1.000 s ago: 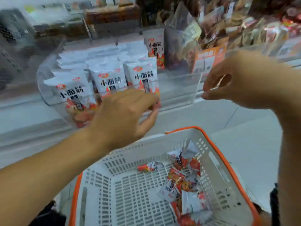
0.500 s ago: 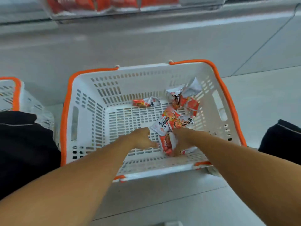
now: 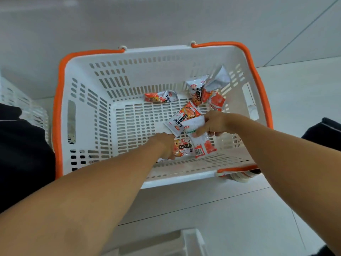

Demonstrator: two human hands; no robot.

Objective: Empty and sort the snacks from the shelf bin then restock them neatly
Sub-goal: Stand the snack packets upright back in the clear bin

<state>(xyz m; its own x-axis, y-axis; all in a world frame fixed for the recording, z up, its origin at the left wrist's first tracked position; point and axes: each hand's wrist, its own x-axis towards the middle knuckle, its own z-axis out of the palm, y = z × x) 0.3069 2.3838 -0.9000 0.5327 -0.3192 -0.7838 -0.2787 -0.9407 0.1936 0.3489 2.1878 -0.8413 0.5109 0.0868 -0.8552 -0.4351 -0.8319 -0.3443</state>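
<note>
From the head camera, a white slotted plastic shopping basket with orange rim handles [image 3: 86,115] is sitting on a pale tiled floor [image 3: 295,89], and both bare arms are reaching down into it.

The left hand [image 3: 166,145] is lying low on the basket's near floor, its fingers curling down over a white and orange-red snack packet with dark print [image 3: 182,147]; the fingertips are hidden beneath the hand, so it looks like a grip, though how tight is unclear.

The right hand [image 3: 214,122] is holding a white snack packet turned back-side up, with a barcode and red corner [image 3: 198,143], the thumb pressing on top of it and the other fingers curling underneath. Another white packet with an orange-red picture end [image 3: 181,119] is lying tilted just beside that hand, its lower corner reaching toward the left hand.

More of the same packets are lying loose at the basket's far side: one on its side against the far wall [image 3: 160,97], and a small cluster leaning in the far right corner [image 3: 206,89].

The edge of a second white slotted basket [image 3: 22,106] is showing at the left, and dark trouser fabric [image 3: 22,154] is filling the lower left, with more dark fabric at the right edge.
</note>
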